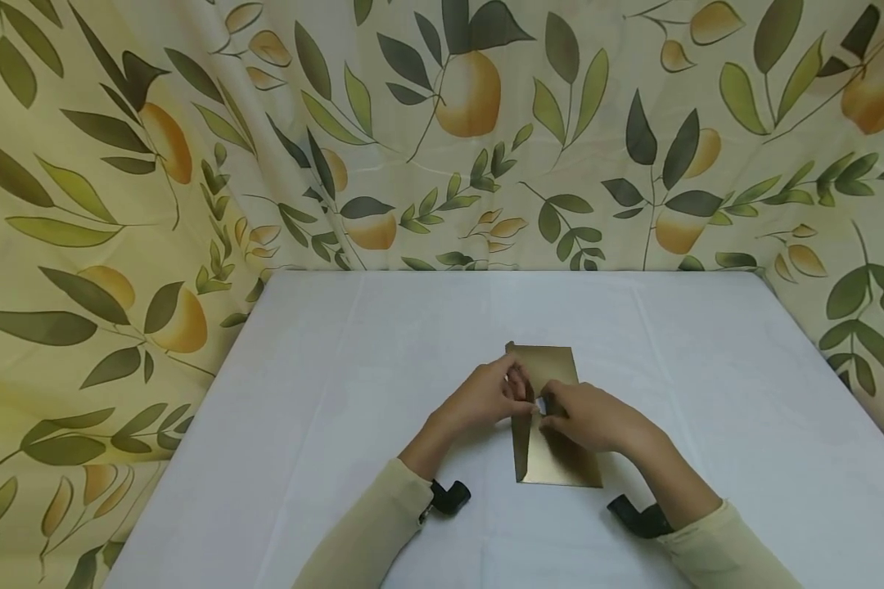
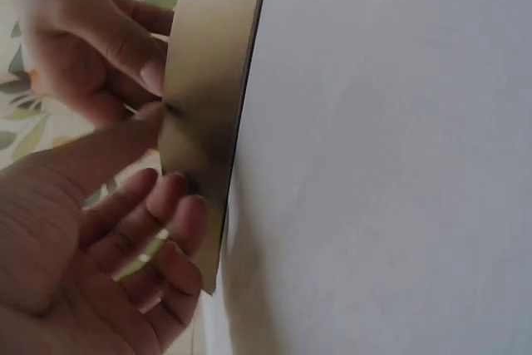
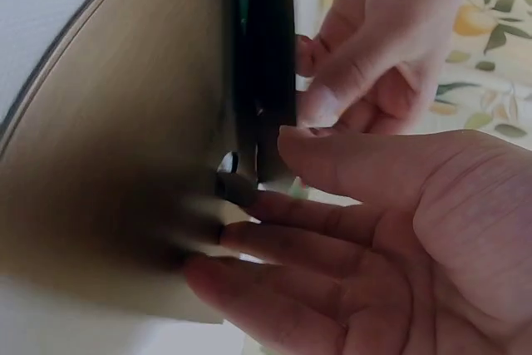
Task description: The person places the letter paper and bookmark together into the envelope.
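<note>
A flat gold case (image 1: 563,470) lies on the table, its long sides running away from me. A narrow flap along its left side is raised, and the right wrist view shows a dark gap (image 3: 264,31) behind it. My left hand (image 1: 486,393) pinches the flap's edge about midway, its thumb on the edge and several fingers curled against the flap. From the other side my right hand (image 1: 589,413) grips the same edge, its fingertips against the gold panel (image 3: 108,130). A small whitish spot shows between the two hands.
A white cloth covers the table (image 1: 368,343). Curtains (image 1: 442,188) with a fruit and leaf print hang behind it and along the left and right. Each wrist has a small black device strapped on: the left one (image 1: 451,496) and the right one (image 1: 637,517).
</note>
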A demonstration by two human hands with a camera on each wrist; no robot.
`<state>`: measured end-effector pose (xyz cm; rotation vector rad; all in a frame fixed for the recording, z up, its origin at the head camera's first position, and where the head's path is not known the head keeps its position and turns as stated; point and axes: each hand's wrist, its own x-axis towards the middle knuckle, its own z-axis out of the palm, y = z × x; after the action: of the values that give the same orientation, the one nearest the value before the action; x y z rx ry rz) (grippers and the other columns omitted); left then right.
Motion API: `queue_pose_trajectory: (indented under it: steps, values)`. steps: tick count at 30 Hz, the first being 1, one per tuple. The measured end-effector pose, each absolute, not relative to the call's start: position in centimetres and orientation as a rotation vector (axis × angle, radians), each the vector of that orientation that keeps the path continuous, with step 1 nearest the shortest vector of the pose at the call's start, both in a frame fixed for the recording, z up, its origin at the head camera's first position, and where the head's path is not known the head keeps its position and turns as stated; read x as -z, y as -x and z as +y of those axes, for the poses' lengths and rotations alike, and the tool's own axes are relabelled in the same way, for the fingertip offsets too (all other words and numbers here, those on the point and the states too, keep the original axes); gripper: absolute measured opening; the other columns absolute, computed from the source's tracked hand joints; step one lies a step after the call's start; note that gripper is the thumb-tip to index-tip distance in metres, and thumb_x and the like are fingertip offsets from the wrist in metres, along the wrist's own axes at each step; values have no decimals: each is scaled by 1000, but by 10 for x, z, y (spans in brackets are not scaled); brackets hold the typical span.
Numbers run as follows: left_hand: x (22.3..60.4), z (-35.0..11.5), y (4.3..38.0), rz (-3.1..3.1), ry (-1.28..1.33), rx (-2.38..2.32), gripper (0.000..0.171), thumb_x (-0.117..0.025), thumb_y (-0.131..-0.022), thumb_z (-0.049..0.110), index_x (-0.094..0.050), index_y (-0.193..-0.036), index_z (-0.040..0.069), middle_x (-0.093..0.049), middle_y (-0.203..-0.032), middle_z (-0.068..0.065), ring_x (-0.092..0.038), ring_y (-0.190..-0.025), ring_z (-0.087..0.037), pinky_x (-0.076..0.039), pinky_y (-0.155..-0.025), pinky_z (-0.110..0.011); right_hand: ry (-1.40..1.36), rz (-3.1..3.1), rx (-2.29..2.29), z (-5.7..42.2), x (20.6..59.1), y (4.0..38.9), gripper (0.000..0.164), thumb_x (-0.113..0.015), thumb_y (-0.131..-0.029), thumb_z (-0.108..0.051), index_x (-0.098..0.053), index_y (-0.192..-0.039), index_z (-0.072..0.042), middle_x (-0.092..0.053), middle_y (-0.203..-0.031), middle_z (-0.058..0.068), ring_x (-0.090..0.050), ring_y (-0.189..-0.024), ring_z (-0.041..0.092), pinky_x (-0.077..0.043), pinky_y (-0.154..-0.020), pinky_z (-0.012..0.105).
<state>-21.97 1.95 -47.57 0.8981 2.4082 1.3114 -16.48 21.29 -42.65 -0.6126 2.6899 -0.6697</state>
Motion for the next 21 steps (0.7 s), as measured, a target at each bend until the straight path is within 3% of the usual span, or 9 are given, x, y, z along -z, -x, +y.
queue_pose_trajectory:
  steps: [4, 7, 12, 17, 21]
  values:
    - [477, 22, 211, 2496, -980, -1121, 28, -77, -80, 19, -61, -104, 18, -61, -90, 6, -56, -79, -6, -44, -68, -17, 629, 2691, 674, 216, 426, 166, 9, -60, -92, -13, -54, -96, -7, -46, -67, -3, -43, -58, 12, -37, -52, 28]
    - [475, 23, 207, 2569, -1039, -982, 23, -72, -85, 24, -67, -106, 18, -62, -97, 11, -55, -87, -5, -42, -74, -17, 641, 2697, 669, 216, 426, 166, 8, -58, -93, -13, -54, -96, -6, -47, -69, -3, -43, -60, 12, -37, -54, 28]
    - [470, 28, 202, 2620, -974, -801, 22, -67, -89, 31, -72, -109, 24, -58, -92, 15, -51, -77, -3, -41, -63, -20, 597, 2674, 662, 214, 426, 165, 12, -59, -93, -13, -54, -100, -4, -50, -73, -2, -45, -63, 13, -39, -56, 30]
    - [470, 32, 200, 2633, -888, -669, 32, -68, -87, 32, -68, -119, 27, -49, -94, 9, -45, -71, -6, -38, -54, -22, 575, 2648, 626, 214, 423, 164, 24, -61, -91, -12, -51, -111, -2, -57, -85, 1, -51, -73, 15, -44, -64, 34]
    - [470, 34, 199, 2619, -897, -675, 31, -66, -88, 31, -67, -119, 28, -49, -96, 9, -46, -74, -6, -38, -55, -22, 606, 2636, 613, 220, 422, 162, 16, -59, -92, -11, -49, -104, -6, -53, -80, 1, -49, -72, 16, -42, -63, 35]
